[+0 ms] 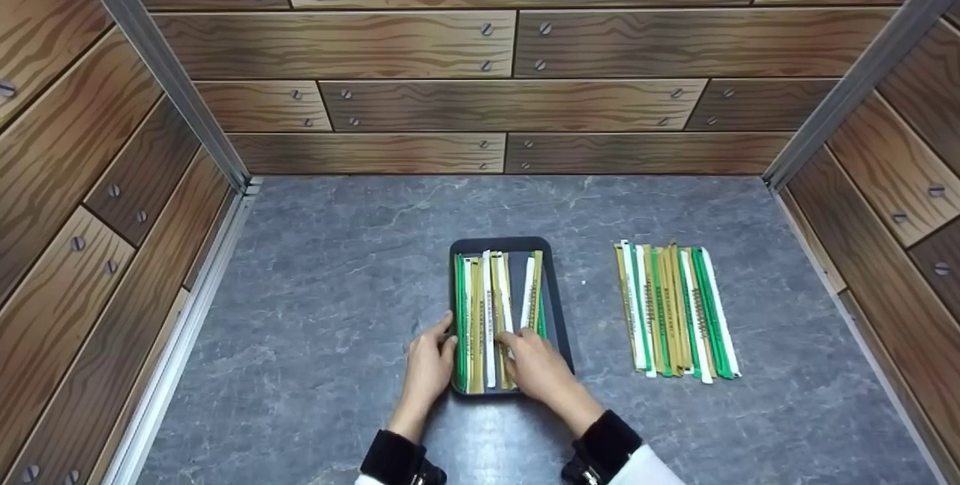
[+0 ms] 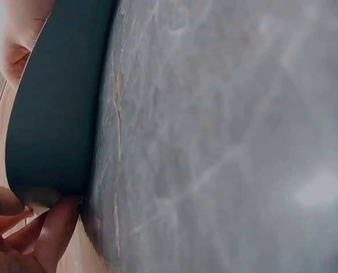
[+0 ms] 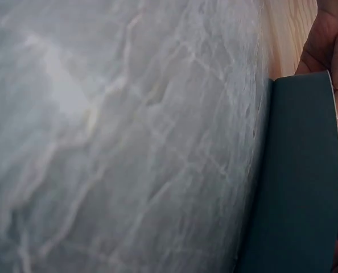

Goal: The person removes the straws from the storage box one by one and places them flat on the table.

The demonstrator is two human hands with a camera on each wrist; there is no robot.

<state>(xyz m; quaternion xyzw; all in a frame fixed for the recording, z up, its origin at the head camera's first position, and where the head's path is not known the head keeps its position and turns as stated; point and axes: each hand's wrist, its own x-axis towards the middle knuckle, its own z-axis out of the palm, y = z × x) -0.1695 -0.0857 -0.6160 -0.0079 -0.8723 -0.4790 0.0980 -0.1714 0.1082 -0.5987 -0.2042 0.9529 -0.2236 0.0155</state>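
Head view shows, at lower centre of the frame, the left hand [image 1: 430, 369] gripping the left edge of the black tray [image 1: 555, 305], probably to keep it steady; the right hand [image 1: 538, 366] reaches inside with bent fingers, but whether it pinches something I cannot tell. Slim wrapped sticks [image 1: 489, 320] lie lengthwise there, leaving one gap; a second row [image 1: 675, 312] lies on the tabletop [image 1: 330, 320], frame right.
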